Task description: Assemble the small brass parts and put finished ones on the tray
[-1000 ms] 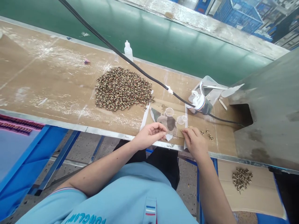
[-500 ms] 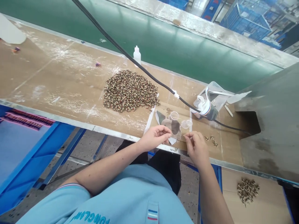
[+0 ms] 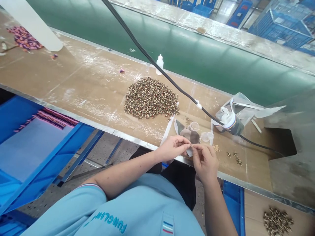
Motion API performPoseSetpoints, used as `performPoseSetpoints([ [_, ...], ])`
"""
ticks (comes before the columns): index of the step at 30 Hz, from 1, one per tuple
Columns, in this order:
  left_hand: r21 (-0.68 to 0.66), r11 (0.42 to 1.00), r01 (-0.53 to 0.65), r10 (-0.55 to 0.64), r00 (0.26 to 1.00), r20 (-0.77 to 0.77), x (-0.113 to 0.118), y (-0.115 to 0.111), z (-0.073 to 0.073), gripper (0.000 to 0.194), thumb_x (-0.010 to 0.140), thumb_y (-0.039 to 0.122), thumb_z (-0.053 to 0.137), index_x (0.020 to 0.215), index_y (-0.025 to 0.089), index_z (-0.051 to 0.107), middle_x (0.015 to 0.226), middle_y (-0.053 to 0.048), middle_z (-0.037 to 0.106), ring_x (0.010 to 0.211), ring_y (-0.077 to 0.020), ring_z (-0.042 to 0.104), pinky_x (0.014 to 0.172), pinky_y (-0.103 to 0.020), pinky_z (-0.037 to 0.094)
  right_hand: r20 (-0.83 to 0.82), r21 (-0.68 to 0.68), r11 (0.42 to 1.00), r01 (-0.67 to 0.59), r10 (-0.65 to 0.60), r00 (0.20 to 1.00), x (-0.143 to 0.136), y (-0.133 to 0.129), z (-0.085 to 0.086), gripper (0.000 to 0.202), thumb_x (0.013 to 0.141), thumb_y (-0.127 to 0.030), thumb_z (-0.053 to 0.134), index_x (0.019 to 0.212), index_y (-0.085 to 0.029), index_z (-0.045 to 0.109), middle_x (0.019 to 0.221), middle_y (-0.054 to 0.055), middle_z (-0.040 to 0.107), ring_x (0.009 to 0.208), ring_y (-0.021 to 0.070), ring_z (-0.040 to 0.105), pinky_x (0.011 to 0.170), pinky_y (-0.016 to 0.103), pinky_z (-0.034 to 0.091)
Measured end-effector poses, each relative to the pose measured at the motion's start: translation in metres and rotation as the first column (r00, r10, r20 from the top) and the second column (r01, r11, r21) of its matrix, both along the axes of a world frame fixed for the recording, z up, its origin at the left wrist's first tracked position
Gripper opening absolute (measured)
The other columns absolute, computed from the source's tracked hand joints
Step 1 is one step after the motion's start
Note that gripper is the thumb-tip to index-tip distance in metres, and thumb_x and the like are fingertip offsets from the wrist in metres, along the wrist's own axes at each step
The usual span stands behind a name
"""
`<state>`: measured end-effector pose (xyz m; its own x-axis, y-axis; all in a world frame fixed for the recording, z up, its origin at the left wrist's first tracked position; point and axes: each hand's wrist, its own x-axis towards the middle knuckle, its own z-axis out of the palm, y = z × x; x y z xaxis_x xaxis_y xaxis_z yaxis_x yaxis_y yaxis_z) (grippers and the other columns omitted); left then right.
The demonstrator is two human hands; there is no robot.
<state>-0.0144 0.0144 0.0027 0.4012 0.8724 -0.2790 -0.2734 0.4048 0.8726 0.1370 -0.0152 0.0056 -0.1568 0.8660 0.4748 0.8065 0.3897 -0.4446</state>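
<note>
My left hand (image 3: 175,147) and my right hand (image 3: 204,159) meet fingertip to fingertip above the front edge of the workbench. Both are closed in a pinch; whatever is between the fingers is too small to name. Just beyond them lie a clear plastic sheet with dark patches (image 3: 195,137) and small round clear dishes (image 3: 206,136). A little group of tiny pale beads (image 3: 216,148) sits right of my right hand. Farther right are several loose gold-and-dark ring-like pieces (image 3: 238,160). The large pile of similar pieces (image 3: 150,98) lies to the left, beyond my left hand.
A black cable (image 3: 152,62) crosses over the bench. Behind the pile stands a white dropper bottle (image 3: 159,65). A clear bin with tools (image 3: 242,101) is at right, beside a metal housing (image 3: 295,144). Blue trays (image 3: 46,144) and another pile (image 3: 278,221) sit lower.
My hands, apart before, have come together at the fingertips. The camera view has shifted left, so the bench appears farther right, and the tiny beads beside my right hand now show.
</note>
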Motion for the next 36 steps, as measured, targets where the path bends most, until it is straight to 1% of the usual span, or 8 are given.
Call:
performPoseSetpoints([
  [6,0.02,1.0,-0.013,0.013,1.0,-0.017,0.0007,-0.0013,-0.0003,0.015,0.073,0.024,0.067,0.075,0.011,0.062,0.062,0.002,0.057,0.054,-0.0057,0.053,0.057,-0.019,0.046,0.022,0.027,0.999,0.029,-0.029,0.999,-0.0026,-0.0009,-0.0004,0.013,0.089,-0.027,0.05,0.087,-0.024,0.063,0.082,0.003,0.064,0.075,0.0147,0.06,0.065,0.027,0.049],
  [11,0.036,0.999,-0.003,0.004,1.0,-0.027,-0.0004,-0.0017,0.0004,0.016,0.073,0.026,0.066,0.076,0.011,0.062,0.06,0.003,0.056,0.055,-0.0068,0.053,0.058,-0.02,0.045,0.116,0.043,0.999,-0.008,0.003,0.993,-0.0011,-0.0003,0.0034,0.015,0.091,-0.026,0.047,0.09,-0.024,0.062,0.083,0.003,0.063,0.076,0.0134,0.06,0.063,0.024,0.047],
  [14,0.043,0.999,0.007,-0.006,1.0,-0.016,-0.0011,-0.0009,0.0002,0.016,0.074,0.027,0.066,0.077,0.011,0.062,0.058,0.003,0.056,0.054,-0.0067,0.052,0.057,-0.02,0.043,0.141,0.041,0.998,-0.042,0.036,0.989,0.0005,0.0002,0.0055,0.015,0.091,-0.025,0.047,0.092,-0.024,0.063,0.084,0.003,0.063,0.075,0.0127,0.06,0.062,0.023,0.046],
  [18,0.026,1.0,0.007,-0.007,1.0,0.008,-0.0021,0.0001,-0.0004,0.02,0.073,0.03,0.067,0.077,0.012,0.061,0.056,0.003,0.056,0.053,-0.0062,0.051,0.054,-0.019,0.04,0.059,-0.011,1.0,-0.015,0.015,0.998,-0.0013,0.0015,0.006,0.015,0.091,-0.028,0.048,0.089,-0.024,0.062,0.084,0.003,0.063,0.076,0.0135,0.061,0.064,0.025,0.048],
  [21,-0.002,1.0,0.0,0.0,1.0,-0.002,-0.0025,0.0001,-0.0011,0.023,0.072,0.032,0.068,0.08,0.011,0.062,0.055,0.003,0.055,0.051,-0.0059,0.049,0.052,-0.018,0.038,-0.014,-0.036,0.999,0.029,-0.03,0.999,-0.0046,0.0024,0.0043,0.014,0.09,-0.03,0.049,0.086,-0.022,0.06,0.082,0.003,0.062,0.072,0.0133,0.059,0.062,0.026,0.048],
  [23,-0.005,1.0,-0.007,0.007,1.0,-0.006,-0.0025,-0.0002,-0.0014,0.023,0.072,0.032,0.068,0.08,0.011,0.062,0.054,0.003,0.054,0.051,-0.0059,0.049,0.052,-0.018,0.038,-0.031,-0.037,0.999,0.033,-0.034,0.999,-0.0063,0.0027,0.0028,0.015,0.091,-0.029,0.048,0.085,-0.022,0.059,0.081,0.003,0.061,0.071,0.0137,0.058,0.061,0.026,0.048],
  [29,0.074,0.997,-0.035,0.036,0.999,-0.014,-0.0011,-0.001,-0.0007,0.018,0.074,0.029,0.066,0.076,0.012,0.062,0.058,0.002,0.055,0.054,-0.0062,0.052,0.055,-0.018,0.042,0.041,-0.001,1.0,0.023,-0.023,0.999,-0.008,0.0023,-0.0002,0.013,0.092,-0.026,0.045,0.087,-0.023,0.056,0.083,0.004,0.061,0.081,0.0164,0.057,0.067,0.029,0.047],
  [36,0.148,0.988,-0.039,0.054,0.994,-0.093,-0.0015,-0.0022,0.0,0.01,0.077,0.02,0.06,0.075,0.011,0.062,0.067,0.0,0.055,0.056,-0.0059,0.054,0.056,-0.018,0.046,0.093,-0.007,1.0,0.013,-0.012,0.996,-0.0084,0.0016,-0.0024,0.014,0.093,-0.026,0.041,0.087,-0.022,0.053,0.083,0.005,0.058,0.083,0.0165,0.055,0.068,0.028,0.043],
])
